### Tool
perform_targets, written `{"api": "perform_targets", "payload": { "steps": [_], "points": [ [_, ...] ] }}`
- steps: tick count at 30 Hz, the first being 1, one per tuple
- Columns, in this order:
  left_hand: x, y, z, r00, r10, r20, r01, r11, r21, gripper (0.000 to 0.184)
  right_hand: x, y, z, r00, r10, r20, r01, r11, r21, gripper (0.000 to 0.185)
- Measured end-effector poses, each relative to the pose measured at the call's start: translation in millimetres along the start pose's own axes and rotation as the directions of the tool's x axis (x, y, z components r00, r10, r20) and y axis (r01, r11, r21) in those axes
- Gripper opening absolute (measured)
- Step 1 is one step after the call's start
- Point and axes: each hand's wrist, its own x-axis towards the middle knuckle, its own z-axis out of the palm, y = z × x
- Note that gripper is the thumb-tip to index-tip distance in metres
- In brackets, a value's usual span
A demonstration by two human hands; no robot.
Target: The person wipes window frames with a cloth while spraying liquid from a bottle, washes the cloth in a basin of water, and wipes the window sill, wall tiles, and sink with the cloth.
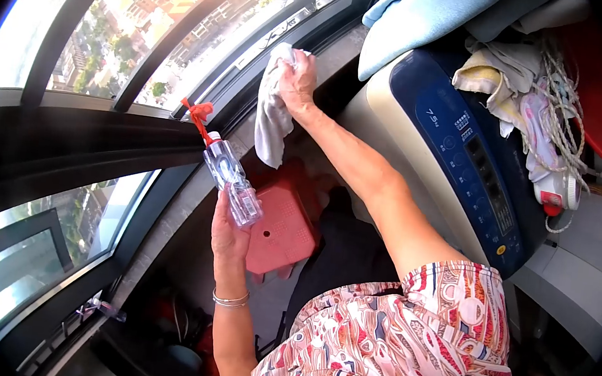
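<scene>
My left hand (231, 236) is closed around the lower part of a clear plastic bottle (225, 166) with a white cap. A red strip (198, 116) is tied at the bottle's neck and reaches up to the window frame. My right hand (298, 86) grips a pale grey-white cloth (271, 116) beside the window sill. Most of the cloth hangs down below my fingers. The fingers of my left hand are partly hidden behind the bottle.
A red plastic stool (278, 233) stands below my hands. To the right is a washing machine (429, 135), with rags (500, 77) and a tangled white rope (561, 119) on it. A light blue cloth (425, 22) drapes over its far end. Barred windows (133, 48) run along the left.
</scene>
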Motion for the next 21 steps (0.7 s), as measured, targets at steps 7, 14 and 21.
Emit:
{"api": "perform_targets", "payload": {
  "steps": [7, 14, 21],
  "points": [
    [3, -5, -4, 1.000, -0.013, 0.000, 0.013, 0.999, 0.029, 0.037, 96, 52, 13, 0.995, -0.096, 0.027, 0.095, 0.827, -0.554, 0.037],
    [8, -8, -9, 1.000, -0.005, -0.001, 0.005, 0.999, 0.034, 0.036, 43, 42, 17, 0.961, -0.212, 0.179, 0.276, 0.792, -0.544, 0.040],
    [4, -8, -5, 0.997, -0.001, 0.073, -0.003, 0.998, 0.056, 0.036, -108, -25, 52, 0.843, -0.337, 0.419, 0.496, 0.788, -0.364, 0.033]
  ]
}}
